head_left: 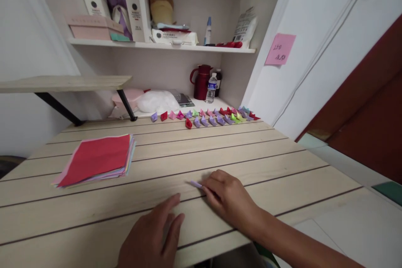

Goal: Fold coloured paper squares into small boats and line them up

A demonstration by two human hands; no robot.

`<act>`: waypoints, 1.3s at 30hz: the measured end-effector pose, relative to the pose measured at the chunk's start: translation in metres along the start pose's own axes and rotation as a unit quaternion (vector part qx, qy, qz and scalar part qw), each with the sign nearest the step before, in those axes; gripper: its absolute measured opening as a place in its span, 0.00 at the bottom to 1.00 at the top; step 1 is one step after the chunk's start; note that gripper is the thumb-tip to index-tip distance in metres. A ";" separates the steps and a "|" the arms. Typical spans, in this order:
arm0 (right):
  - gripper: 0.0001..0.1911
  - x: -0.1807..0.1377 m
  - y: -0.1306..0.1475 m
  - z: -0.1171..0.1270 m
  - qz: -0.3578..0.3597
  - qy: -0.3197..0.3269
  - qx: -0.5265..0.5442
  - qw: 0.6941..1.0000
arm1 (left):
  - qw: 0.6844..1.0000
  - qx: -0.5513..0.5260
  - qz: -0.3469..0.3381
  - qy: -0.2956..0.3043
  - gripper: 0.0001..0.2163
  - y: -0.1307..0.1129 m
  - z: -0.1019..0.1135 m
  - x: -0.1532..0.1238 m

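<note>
My right hand [226, 197] is closed around a small piece of folded lilac paper [196, 184], low over the wooden tabletop; only a narrow pointed end sticks out past the fingertips. Nearer the front edge, my left hand [153, 234] holds nothing, its thumb and forefinger apart and pointing toward the paper. A stack of square coloured paper [100, 157], red sheet on top, lies at the left. Along the table's back stand two rows of small folded paper boats [212, 121] in lilac, red, pink, green and yellow.
Behind the table, a white shelf unit [163, 45] holds pump bottles, a plush toy and a pink box [94, 27]. A dark red jug [202, 83] and a water bottle [211, 88] stand below. A small raised wooden stand [65, 83] is at the left.
</note>
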State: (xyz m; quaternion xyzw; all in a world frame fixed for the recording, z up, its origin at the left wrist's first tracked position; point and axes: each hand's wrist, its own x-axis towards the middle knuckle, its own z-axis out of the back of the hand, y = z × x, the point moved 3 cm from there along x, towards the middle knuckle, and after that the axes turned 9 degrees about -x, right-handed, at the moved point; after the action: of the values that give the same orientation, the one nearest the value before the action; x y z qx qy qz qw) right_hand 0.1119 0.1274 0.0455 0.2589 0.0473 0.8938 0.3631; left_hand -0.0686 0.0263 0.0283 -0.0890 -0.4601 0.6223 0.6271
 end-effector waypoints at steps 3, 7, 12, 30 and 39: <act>0.10 0.016 -0.015 -0.001 -0.144 0.016 0.206 0.968 | 0.996 -0.075 0.044 0.002 0.22 -0.002 -0.019 0.027; 0.16 0.047 -0.025 0.004 -0.197 0.018 0.326 0.924 | 0.932 -0.299 0.207 0.003 0.31 0.003 -0.048 0.078; 0.16 0.091 -0.029 0.013 -0.208 -0.036 0.417 0.884 | 0.814 -0.519 0.261 0.008 0.18 -0.008 -0.071 0.136; 0.16 0.090 -0.058 -0.020 -0.232 -0.041 0.519 0.822 | 0.654 -0.660 0.368 -0.044 0.12 0.029 -0.107 0.142; 0.23 0.092 -0.052 0.004 -0.152 0.044 0.645 0.748 | 0.623 -0.695 0.342 0.110 0.12 0.022 -0.106 0.144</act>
State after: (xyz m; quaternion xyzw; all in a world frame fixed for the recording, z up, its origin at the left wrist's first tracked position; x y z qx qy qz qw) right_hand 0.0905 0.2269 0.0742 0.3813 0.6669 0.5943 0.2381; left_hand -0.0395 0.2037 0.0212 -0.7170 -0.6195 0.2727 0.1667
